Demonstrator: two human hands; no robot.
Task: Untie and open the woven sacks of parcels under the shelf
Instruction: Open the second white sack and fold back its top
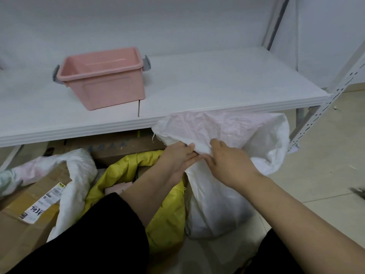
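A white woven sack (221, 204) stands on the floor at the front edge of the white shelf (197, 113), its top flopped back and bunched. My left hand (177, 157) and my right hand (229, 163) meet at its gathered neck, and both pinch the fabric there. No tie string shows between the fingers. To the left a yellow woven sack (167, 220) lies open with a pink parcel (116, 189) inside. Further left another white sack (77, 186) is open around a cardboard box (25, 220).
A pink plastic bin (102, 78) with grey handles sits on the shelf. Cardboard boxes (118, 143) are stacked under the shelf behind the sacks. A perforated metal upright (324, 107) stands at the right corner. Tiled floor (324, 175) lies to the right.
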